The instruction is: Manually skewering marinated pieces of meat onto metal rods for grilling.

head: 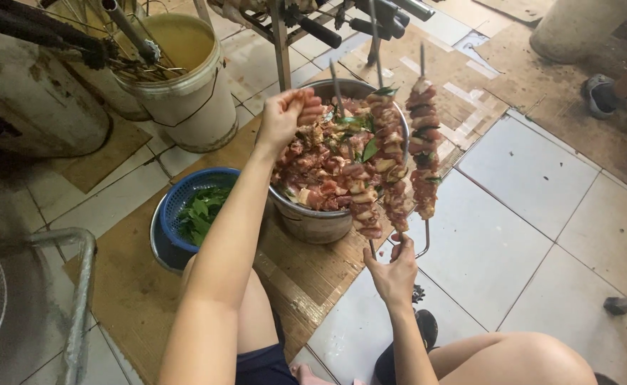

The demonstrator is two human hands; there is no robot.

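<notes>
Clearly the steel pot (313, 221) of raw meat sits on floor cardboard, the blue basket (178, 207) of leaves at its nine o'clock. My right hand (395, 274), grip closed, holds the loaded multi-prong skewer (392, 171) by its base at six o'clock: heavy, stiff, slippery. My left hand (285, 114) pinches something at a prong's tip.

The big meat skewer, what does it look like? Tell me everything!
The metal skewer has three long prongs joined at a looped handle, each packed with reddish-brown meat chunks and a few green leaves. It stands nearly upright over the steel pot of meat. The right hand grips its bottom; the left hand is at the leftmost prong.
</notes>
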